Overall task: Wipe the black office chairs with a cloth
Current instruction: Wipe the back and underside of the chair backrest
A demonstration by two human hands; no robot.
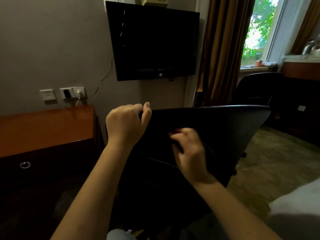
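Left hand [127,122] grips chair [225,129] (right hand [188,149] blurred); desk [45,127] beside, television [154,42] behind.

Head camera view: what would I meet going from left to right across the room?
White wall sockets → left hand, gripping the black office chair back → right hand, blurred, on that back → brown curtain → bright window with green leaves.

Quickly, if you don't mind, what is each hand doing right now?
Left hand: closed, gripping the top edge of the black office chair backrest.
Right hand: blurred against the backrest; its grip cannot be told.
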